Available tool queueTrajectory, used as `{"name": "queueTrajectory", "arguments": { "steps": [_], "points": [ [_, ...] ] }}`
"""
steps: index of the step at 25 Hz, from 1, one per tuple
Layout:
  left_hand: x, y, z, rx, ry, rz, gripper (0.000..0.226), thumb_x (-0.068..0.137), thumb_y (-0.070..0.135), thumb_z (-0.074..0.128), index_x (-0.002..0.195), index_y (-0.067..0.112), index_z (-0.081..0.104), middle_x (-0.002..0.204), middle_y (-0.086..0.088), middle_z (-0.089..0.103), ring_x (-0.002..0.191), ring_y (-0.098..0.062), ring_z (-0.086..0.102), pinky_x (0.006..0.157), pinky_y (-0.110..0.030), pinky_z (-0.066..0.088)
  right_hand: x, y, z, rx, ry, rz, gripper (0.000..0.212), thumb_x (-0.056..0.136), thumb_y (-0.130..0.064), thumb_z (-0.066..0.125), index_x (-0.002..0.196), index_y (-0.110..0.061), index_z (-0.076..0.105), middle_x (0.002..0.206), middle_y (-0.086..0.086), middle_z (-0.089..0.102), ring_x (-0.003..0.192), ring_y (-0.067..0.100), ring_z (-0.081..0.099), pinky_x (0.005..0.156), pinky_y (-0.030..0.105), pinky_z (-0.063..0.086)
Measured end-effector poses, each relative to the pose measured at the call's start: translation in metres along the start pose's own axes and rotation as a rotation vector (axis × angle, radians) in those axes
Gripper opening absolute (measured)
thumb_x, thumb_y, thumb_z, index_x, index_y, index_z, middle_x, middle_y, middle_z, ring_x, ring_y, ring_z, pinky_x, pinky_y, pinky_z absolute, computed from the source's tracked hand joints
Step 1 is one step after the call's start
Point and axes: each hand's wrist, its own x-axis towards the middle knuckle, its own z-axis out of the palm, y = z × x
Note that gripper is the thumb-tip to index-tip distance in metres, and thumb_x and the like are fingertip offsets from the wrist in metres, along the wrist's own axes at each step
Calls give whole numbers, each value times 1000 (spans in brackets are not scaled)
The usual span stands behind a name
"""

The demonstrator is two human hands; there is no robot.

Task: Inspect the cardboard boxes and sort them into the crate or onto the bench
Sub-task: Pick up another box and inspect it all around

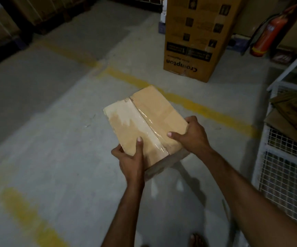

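Holding a small brown cardboard box sealed with clear tape [144, 122] in mid-air over the grey concrete floor [54, 139], top face tilted up toward the eyes, likely so as to check the seam and the pale torn patch beside the tape. Gripped at the near corner by the left hand [130, 159], with thumb pressed flat on top and fingers curled round the edge; clamped on the opposite side by the right hand [193, 138], with thumb on the top face and fingers wrapped over the side wall. Held at two sides, presumably, to keep it level and free to turn. Not yet sorted: apart from the white wire-mesh crate [285, 175] at the right, already loaded with flattened brown cardboard sheets [290, 111]. No bench in view. Farther back, standing beyond a painted yellow line [197, 104], a tall printed cardboard carton [197, 38] and, near it against the wall, a red fire extinguisher [267, 32].
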Motion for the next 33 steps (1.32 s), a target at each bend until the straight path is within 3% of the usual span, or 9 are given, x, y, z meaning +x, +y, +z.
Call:
{"name": "queueTrajectory", "arguments": {
  "steps": [4,8,13,16,19,22,26,28,33],
  "points": [
    [-90,95,-72,105,-48,127,70,82,53,85,129,34,37,129,5,61,119,-23,64,102,-45,55,-93,-72,-93,-8,-45,27,112,59,-53,97,152,-19,44,143,11,42,132,30,50,110,39,44],
    [-164,173,-126,208,-93,254,103,78,63,83,158,34,26,155,3,50,137,-23,55,114,-49,47,-183,-135,-165,95,6,-28,87,72,-60,86,136,-17,44,137,10,40,129,29,48,104,36,45],
    [-273,243,-179,219,-56,352,95,80,72,76,154,28,37,150,-2,49,130,-31,57,107,-52,51,-306,-167,-241,216,7,-198,84,79,-50,85,136,-17,33,126,-1,55,118,24,57,88,32,44],
    [-355,260,-211,180,-30,431,88,80,63,82,147,29,36,140,-2,62,122,-29,62,102,-46,52,-389,-165,-278,273,82,-245,88,78,-51,86,145,-20,39,136,1,60,122,26,58,94,33,47],
    [-430,269,-235,179,-5,497,82,79,51,86,142,31,38,134,-1,65,118,-29,64,98,-42,52,-460,-155,-313,302,171,-241,81,76,-48,87,140,-20,45,128,1,63,117,28,61,87,32,46],
    [-490,266,-259,157,-59,578,84,78,47,89,142,33,35,132,9,57,119,-24,62,98,-46,54,-523,-142,-342,323,207,-230,81,72,-44,91,132,-20,42,115,-5,56,107,24,59,83,32,44],
    [-548,267,-293,177,-227,701,102,73,46,94,151,37,28,144,10,42,128,-15,49,103,-42,50,-593,-111,-375,413,275,-271,80,72,-49,91,121,-25,32,121,-3,58,107,21,60,84,33,47],
    [-578,269,-302,177,-258,742,109,71,52,94,155,38,26,150,6,36,131,-13,45,104,-37,47,-626,-104,-393,452,339,-304,80,75,-47,89,126,-23,33,122,-4,56,109,20,59,87,31,45],
    [-653,260,-308,17,-375,610,87,79,63,83,138,34,26,133,10,53,118,-14,60,104,-54,54,-692,-73,-439,394,297,-398,96,76,-41,90,153,-27,33,136,-9,47,121,14,50,99,35,42]
  ]
}}
